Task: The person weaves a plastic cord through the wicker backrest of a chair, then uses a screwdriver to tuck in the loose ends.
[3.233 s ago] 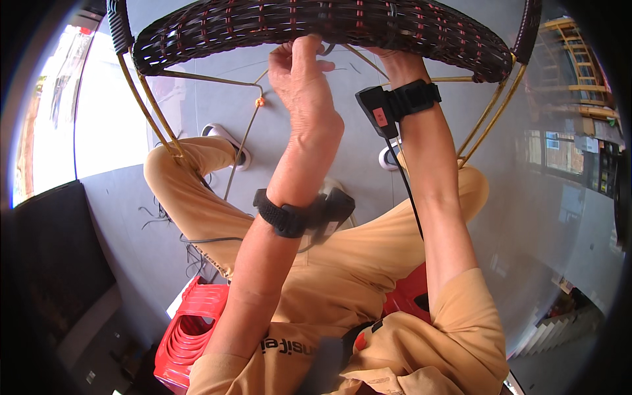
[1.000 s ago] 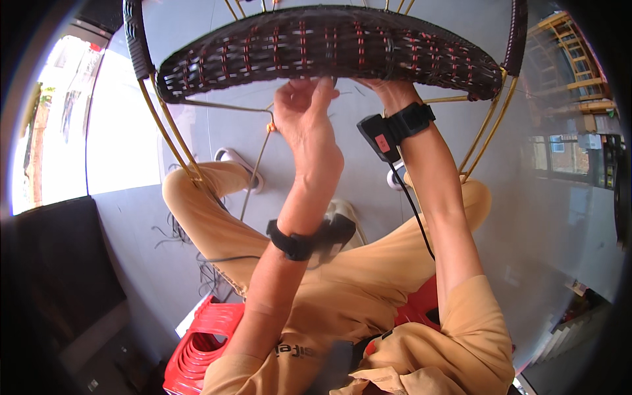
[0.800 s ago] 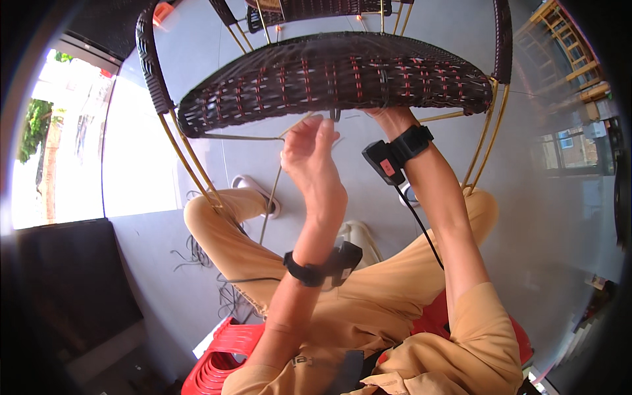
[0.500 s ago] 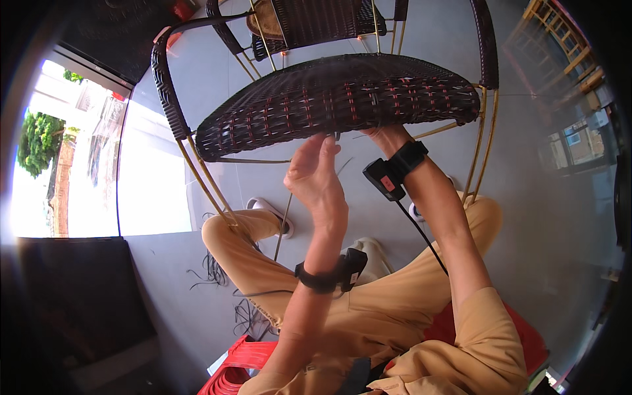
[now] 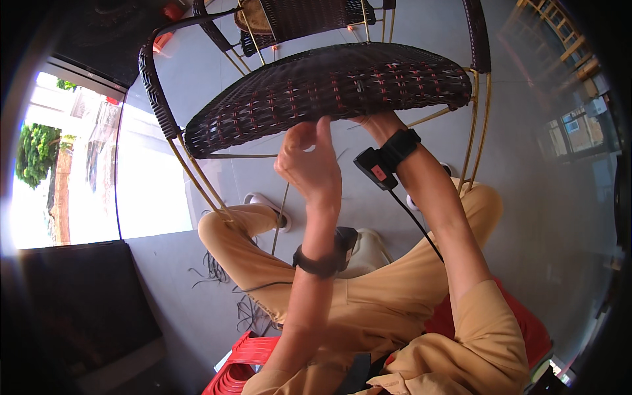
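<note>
Before me is a chair's curved woven seat [image 5: 329,79], dark brown with red flecks, on a gold tube frame [image 5: 480,131]. My left hand [image 5: 306,158] is at the seat's lower front edge, fingers curled with thumb up against the weave; what they pinch is too small or hidden to make out. My right hand [image 5: 375,125] reaches beneath the seat just to the right, its fingers hidden. Both wrists wear black straps with small boxes; a cable [image 5: 415,217] runs down from the right one.
A second woven chair [image 5: 309,20] stands beyond. My bent legs straddle the frame above a red plastic stool [image 5: 250,355]. Loose dark strands [image 5: 214,270] lie on the floor at left, near a black panel [image 5: 72,303]. Wooden furniture [image 5: 553,39] is at far right.
My view has shifted, so the seat sits lower in the picture and the second chair has come into sight. My hands stay at the seat's front underside, with small movements of the left fingers.
</note>
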`<action>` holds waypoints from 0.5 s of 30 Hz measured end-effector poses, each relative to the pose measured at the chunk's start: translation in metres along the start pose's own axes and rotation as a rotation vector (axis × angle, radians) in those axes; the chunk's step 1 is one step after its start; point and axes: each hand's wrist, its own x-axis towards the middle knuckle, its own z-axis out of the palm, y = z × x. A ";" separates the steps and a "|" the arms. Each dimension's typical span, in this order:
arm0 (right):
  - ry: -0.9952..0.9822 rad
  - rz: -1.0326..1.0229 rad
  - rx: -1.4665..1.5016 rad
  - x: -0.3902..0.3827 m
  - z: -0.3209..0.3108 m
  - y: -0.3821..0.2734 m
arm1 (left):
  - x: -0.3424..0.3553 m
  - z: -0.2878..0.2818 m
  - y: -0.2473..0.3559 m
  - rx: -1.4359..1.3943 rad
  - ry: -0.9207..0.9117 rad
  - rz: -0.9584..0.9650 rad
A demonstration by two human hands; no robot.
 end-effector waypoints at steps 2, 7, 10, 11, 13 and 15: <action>0.056 -0.042 -0.141 0.001 0.000 0.009 | 0.000 0.002 0.002 0.046 0.018 0.064; 0.022 -0.053 0.014 0.004 0.005 0.010 | 0.002 0.003 -0.001 0.062 0.033 0.101; -0.101 0.049 0.971 0.008 0.000 0.021 | 0.001 0.007 0.002 0.112 0.067 0.156; -0.249 0.195 1.939 0.008 -0.002 0.025 | 0.001 0.009 0.002 0.092 0.088 0.164; -0.227 0.270 1.911 0.005 -0.002 0.014 | 0.002 0.009 0.000 0.085 0.117 0.166; -0.201 0.343 1.875 0.003 -0.005 0.006 | 0.002 0.011 0.002 0.054 0.146 0.170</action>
